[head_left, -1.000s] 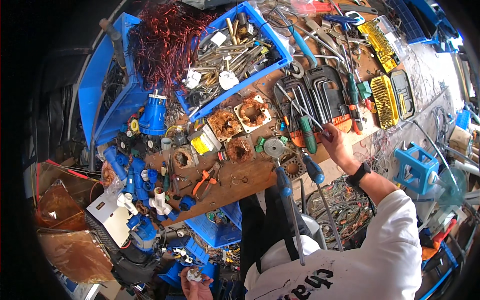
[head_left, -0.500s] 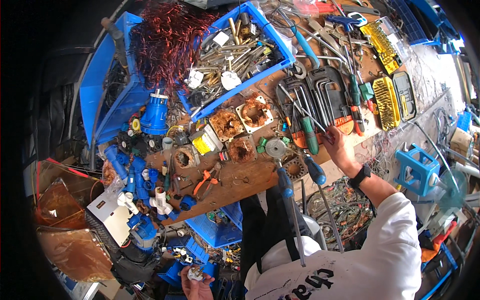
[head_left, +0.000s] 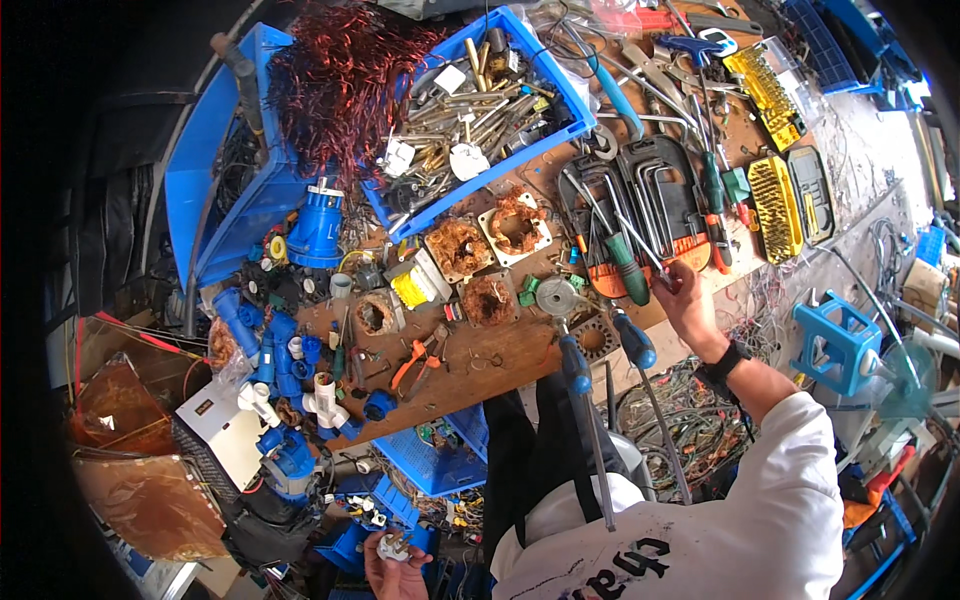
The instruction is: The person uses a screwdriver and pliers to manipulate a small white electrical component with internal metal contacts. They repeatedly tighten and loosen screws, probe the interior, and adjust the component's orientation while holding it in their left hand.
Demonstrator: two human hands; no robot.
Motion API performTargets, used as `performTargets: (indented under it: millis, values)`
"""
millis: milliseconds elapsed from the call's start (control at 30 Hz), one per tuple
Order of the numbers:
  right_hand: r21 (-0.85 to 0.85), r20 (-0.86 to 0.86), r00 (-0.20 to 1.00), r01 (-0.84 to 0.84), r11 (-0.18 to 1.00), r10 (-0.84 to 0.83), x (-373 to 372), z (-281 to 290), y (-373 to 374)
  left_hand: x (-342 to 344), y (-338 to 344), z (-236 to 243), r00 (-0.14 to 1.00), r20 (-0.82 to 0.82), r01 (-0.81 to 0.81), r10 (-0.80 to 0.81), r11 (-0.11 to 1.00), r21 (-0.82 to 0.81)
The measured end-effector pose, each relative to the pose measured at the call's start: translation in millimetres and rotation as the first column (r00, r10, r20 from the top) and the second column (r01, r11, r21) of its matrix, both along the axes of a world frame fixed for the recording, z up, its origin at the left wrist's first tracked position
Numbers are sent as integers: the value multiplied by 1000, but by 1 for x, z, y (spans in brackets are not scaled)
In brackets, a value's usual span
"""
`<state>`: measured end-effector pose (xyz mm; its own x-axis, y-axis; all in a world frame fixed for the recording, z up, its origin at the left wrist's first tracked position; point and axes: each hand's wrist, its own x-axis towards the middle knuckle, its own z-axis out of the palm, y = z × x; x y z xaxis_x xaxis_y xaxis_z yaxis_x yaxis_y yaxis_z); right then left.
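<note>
At the lower edge, my left hand [head_left: 395, 572] is closed around a white power plug [head_left: 394, 546] with its metal pins facing up. Over the front edge of the bench, my right hand [head_left: 688, 308] pinches the near end of a slim metal rod [head_left: 637, 235]; whether it has a handle is hidden by my fingers. The rod lies across an open case of hex keys [head_left: 655, 200]. Just left of my fingers rests a green-handled screwdriver [head_left: 627, 270]. Two long screwdrivers with blue handles, one left [head_left: 574, 365] and one right [head_left: 635, 342], jut from the bench edge toward my body.
A blue crate [head_left: 480, 205] of metal pins and rods stands at the back, beside a heap of reddish wire [head_left: 340, 90]. Rusty square housings [head_left: 458, 248] and orange-handled pliers [head_left: 420, 358] lie on the wooden bench [head_left: 470, 370]. Yellow bit sets [head_left: 778, 205] are at right.
The rod in my right hand has swung to the right and shifted slightly nearer. The green-handled screwdriver has tilted. My left hand keeps the plug with little change.
</note>
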<state>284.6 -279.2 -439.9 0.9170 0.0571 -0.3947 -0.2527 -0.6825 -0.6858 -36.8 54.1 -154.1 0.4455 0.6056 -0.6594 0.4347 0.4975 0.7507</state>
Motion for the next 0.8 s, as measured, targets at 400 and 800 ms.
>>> performTargets:
  millis: [400, 800]
  values:
    - [514, -116, 993, 50, 856, 12, 7, 83, 34, -6, 8, 15, 991, 126, 58, -52, 997, -46]
    - [486, -11, 999, -40, 873, 52, -7, 257, 55, -21, 20, 46, 949, 312, -42, 38, 999, 6]
